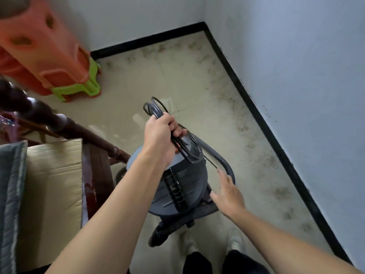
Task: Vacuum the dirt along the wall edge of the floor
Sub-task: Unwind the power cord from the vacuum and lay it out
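A dark grey canister vacuum (183,186) stands on the beige floor in front of my feet. Its ribbed hose (189,215) curls round its near side and a smooth tube (219,157) arcs round its right. My left hand (160,139) grips a coiled bundle of black power cord (156,110) above the vacuum's top. My right hand (227,192) hovers with straight fingers beside the vacuum's right side, close to the tube, holding nothing. Dark dirt (237,107) lies in a band along the black skirting (262,119) of the right wall and along the far wall.
Stacked orange and green plastic stools (65,62) stand at the far left by the wall. A dark wooden chair or rail (65,125), a cardboard box (53,184) and a grey quilted cloth (9,194) crowd the left side. White walls meet in the far corner.
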Available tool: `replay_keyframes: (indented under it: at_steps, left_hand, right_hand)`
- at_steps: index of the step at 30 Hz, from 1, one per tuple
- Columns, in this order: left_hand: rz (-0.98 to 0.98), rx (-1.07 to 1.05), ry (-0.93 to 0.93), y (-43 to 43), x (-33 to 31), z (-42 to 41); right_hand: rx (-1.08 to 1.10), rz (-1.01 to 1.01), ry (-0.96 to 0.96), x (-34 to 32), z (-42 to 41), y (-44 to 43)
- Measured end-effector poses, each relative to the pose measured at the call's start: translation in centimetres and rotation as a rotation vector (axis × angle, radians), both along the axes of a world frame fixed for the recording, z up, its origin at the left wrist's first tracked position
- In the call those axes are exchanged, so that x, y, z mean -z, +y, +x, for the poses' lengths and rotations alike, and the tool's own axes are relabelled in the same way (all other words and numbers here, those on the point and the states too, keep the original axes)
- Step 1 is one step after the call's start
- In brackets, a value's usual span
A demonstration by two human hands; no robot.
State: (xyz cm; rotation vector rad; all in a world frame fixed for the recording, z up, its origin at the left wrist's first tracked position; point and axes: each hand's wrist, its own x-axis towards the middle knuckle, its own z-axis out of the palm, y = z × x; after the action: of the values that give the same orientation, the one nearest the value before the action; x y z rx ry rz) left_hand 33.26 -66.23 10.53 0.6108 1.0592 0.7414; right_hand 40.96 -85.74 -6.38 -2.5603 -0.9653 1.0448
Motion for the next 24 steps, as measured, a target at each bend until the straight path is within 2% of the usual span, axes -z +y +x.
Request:
replay_keyframes:
  at_steps: [6, 11, 13, 18, 24]
  left_hand:
    - [-0.081, 0.061, -0.092, 1.5, -8.2, 4.6]
    - [-0.089, 0.208, -0.108, 3.3, -11.1, 8.0]
    - [-0.045, 0.285, -0.034, 3.8, -11.6, 9.1]
    - [0.169, 0.513, 0.193, 4.9, -13.4, 13.4]
    - [0.370, 0.579, 0.222, 6.5, -17.8, 18.1]
  right_hand:
    - [0.039, 0.175, 0.009, -6.3, 6.1, 4.1]
    - [-0.033, 0.282, 0.086, -8.0, 11.0, 7.4]
    - [0.003, 0.266, 0.159, -8.0, 13.4, 8.1]
    - [-0.007, 0.037, 0.218, -7.9, 23.0, 7.3]
    - [0.051, 0.000, 0.132, -12.0, 34.8, 9.3]
